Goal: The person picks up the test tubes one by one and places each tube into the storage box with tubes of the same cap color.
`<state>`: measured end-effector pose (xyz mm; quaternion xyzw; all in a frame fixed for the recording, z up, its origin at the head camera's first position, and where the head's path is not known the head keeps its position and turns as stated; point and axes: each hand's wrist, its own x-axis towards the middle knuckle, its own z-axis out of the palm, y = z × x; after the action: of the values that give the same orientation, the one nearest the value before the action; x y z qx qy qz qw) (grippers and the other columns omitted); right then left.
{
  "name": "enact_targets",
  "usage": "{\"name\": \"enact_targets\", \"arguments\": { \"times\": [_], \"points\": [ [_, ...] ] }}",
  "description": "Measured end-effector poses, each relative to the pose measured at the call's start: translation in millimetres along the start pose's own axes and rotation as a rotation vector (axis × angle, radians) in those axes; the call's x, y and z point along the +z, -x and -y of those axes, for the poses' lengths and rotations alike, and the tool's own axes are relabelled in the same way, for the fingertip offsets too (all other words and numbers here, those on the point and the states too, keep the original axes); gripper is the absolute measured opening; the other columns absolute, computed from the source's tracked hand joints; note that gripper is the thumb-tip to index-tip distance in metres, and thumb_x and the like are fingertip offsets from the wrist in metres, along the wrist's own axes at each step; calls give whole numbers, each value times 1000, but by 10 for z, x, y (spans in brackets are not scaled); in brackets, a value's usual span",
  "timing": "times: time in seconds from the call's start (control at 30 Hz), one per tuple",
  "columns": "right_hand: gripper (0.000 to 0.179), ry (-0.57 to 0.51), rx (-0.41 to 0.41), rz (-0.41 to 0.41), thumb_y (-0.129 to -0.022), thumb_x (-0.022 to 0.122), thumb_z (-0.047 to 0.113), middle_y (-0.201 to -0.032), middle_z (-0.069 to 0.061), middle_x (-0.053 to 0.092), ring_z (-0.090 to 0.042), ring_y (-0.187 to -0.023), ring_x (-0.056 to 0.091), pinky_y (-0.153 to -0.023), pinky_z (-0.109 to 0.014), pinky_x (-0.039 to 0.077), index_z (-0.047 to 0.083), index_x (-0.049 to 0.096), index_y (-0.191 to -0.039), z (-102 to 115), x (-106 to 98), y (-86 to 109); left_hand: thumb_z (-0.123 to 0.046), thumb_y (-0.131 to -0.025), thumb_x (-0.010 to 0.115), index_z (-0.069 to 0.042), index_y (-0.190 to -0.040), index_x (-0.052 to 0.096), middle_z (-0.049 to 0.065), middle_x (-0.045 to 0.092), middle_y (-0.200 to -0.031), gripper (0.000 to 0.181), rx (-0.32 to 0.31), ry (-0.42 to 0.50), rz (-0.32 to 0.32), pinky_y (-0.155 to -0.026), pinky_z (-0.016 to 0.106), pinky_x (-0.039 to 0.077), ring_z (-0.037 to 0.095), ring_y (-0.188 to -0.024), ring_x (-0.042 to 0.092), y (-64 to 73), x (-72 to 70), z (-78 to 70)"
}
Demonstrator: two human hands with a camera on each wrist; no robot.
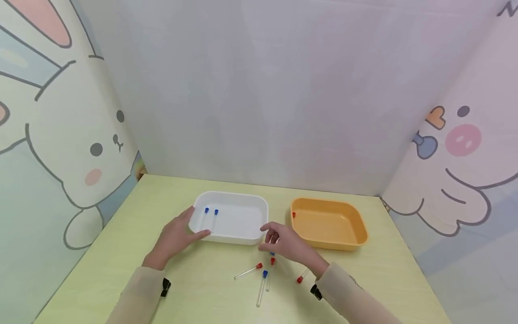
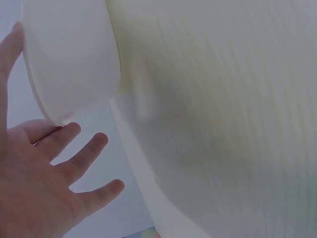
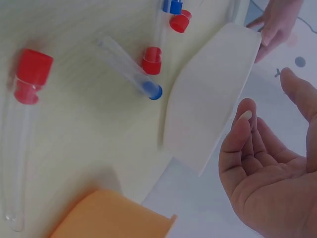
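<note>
My left hand (image 1: 173, 238) rests at the front left corner of a white tray (image 1: 238, 241), touching its rim with thumb and forefinger; the other fingers (image 2: 86, 156) are spread and straight. Two blue-capped tubes (image 1: 215, 220) lie inside at the left. By the tray's front right corner is my right hand (image 1: 289, 243), fingers loosely bent, thumb apart, holding nothing. Below it on the table are a blue-capped tube (image 3: 126, 64), partly hidden in the head view, a red-capped tube (image 1: 270, 276), another blue-capped tube (image 1: 261, 290) and another red-capped tube (image 1: 247, 272).
An orange tray (image 1: 329, 244) stands right of the white one, with a red cap (image 1: 293, 215) showing at its left wall. One more red-capped tube (image 1: 300, 279) lies beside my right wrist, partly covered. A pale curtain (image 1: 259, 112) hangs behind the yellow-green table (image 1: 194, 288).
</note>
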<state>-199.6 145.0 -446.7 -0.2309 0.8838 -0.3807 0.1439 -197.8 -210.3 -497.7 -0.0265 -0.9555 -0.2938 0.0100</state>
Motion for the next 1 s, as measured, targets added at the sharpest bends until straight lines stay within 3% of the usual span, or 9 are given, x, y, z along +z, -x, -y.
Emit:
{"name": "enact_targets", "arguments": {
  "times": [0.27, 0.43, 0.63, 1.0],
  "points": [
    [50, -13, -13, -12, -87, 83, 28, -89, 4, 67, -5, -77, 59, -64, -19, 49, 2, 65, -126, -117, 160, 138, -71, -83, 72, 0, -162, 23, 27, 33, -165, 118, -19, -15, 14, -113, 68, 40, 52, -147, 38, -5, -7, 15],
    [49, -23, -17, 2, -86, 84, 24, -92, -2, 68, -2, -77, 58, -64, -18, 49, 0, 65, -124, -144, 243, 221, -70, -83, 73, 0, -162, 23, 27, 33, -165, 117, -13, -12, 13, -113, 68, 40, 52, -147, 38, 2, -5, 6],
    [53, 2, 1, 17, -83, 87, 23, -93, -7, 68, -6, -77, 58, -69, -19, 49, -2, 65, -124, -157, 305, 309, -70, -83, 73, -1, -163, 23, 27, 33, -165, 117, -22, 1, 15, -112, 69, 41, 52, -147, 38, 17, 2, -20],
    [57, 90, 18, -9, -79, 90, 26, -96, -5, 63, -10, -82, 55, -73, -22, 48, -1, 66, -123, -135, 392, 405, -67, -84, 74, 0, -162, 25, 27, 35, -164, 114, 3, -15, 3, -111, 69, 41, 52, -146, 39, 4, -6, -28]
  ]
}}
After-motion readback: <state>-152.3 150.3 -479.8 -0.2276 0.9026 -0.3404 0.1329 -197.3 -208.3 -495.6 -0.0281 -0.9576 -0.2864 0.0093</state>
